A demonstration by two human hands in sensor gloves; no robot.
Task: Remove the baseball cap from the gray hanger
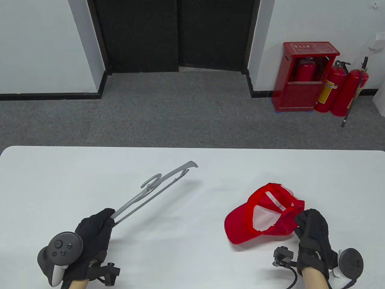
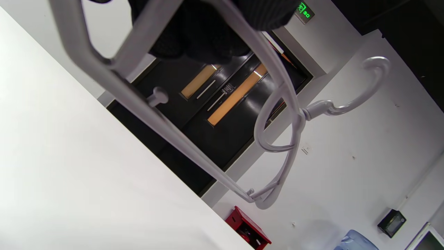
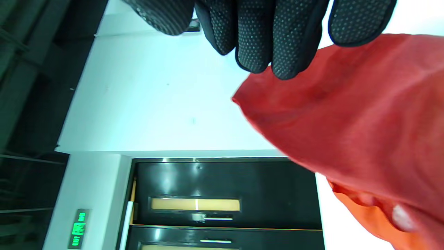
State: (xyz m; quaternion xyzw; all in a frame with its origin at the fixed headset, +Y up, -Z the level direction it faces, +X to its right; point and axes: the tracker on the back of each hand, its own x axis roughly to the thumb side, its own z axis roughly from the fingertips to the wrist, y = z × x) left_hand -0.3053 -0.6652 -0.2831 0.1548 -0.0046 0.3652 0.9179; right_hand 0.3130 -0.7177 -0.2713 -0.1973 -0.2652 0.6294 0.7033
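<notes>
The gray hanger [image 1: 156, 189] is lifted off the white table [image 1: 192, 265], slanting up and away to the right, with its hook near the middle. My left hand [image 1: 93, 231] grips its near end. The hanger also shows close in the left wrist view [image 2: 277, 114], bare, with my fingers [image 2: 208, 31] around its bars. The red baseball cap [image 1: 264, 218] lies upside down on the table at the right, apart from the hanger, its brim toward the left. My right hand [image 1: 312, 228] pinches the cap's back edge; its fingertips [image 3: 277, 52] press on the red fabric [image 3: 353, 121] in the right wrist view.
The table's far edge [image 1: 192, 147] runs across the middle of the table view. Beyond it is gray carpet, a dark double door [image 1: 177, 36], and a red cabinet with fire extinguishers [image 1: 318, 81] at the back right.
</notes>
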